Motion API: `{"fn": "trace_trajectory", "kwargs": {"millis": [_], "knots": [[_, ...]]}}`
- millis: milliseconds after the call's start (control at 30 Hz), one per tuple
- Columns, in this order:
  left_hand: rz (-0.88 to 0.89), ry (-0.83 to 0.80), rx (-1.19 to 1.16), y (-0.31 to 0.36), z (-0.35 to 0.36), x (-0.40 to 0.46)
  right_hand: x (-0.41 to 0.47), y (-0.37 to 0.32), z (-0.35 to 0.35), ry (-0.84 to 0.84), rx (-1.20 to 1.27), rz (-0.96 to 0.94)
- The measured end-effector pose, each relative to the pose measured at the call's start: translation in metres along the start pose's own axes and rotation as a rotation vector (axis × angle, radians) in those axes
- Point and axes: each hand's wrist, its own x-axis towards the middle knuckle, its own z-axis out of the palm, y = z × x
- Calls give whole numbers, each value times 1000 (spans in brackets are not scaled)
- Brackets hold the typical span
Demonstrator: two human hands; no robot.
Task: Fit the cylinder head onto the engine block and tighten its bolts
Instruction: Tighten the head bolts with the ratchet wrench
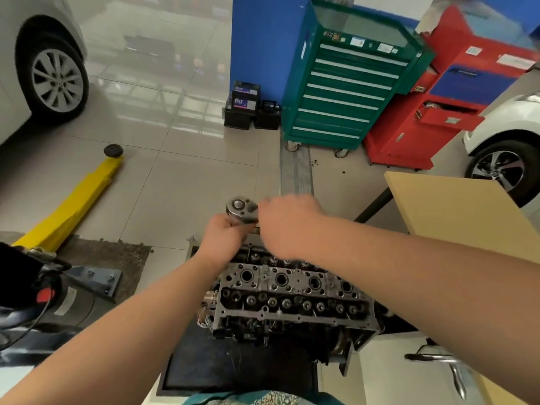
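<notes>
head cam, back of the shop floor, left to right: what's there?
Car wheel → car batteries → green tool cabinet → red tool cart → white car's wheel.

A glossy pale-tiled workshop floor [181,159] reflects soft light. Against a blue wall [263,39] stand a green metal drawer cabinet on castors [347,92] and a red tool trolley [432,118]. A yellow lift arm [76,200] lies on the floor at left.
</notes>
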Motion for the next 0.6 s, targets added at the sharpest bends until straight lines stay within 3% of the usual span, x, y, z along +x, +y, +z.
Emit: {"fn": "trace_trajectory", "kwargs": {"millis": [67, 167, 267, 367, 467, 600], "knots": [[-18, -40, 46, -1, 0, 4, -17, -3, 10, -167, 223, -53], [-3, 13, 40, -2, 0, 5, -17, -4, 4, -153, 299, -64], [65, -40, 49, 2, -1, -3, 3, 8, -14, -66, 166, -18], [62, -164, 153, -3, 1, -6, 16, 17, -19, 91, -47, -130], [73, -53, 88, -1, -7, -3, 16, 6, -18, 143, -78, -99], [36, 61, 50, -1, -10, -6, 0, 7, 2, -18, 126, -45]]}}
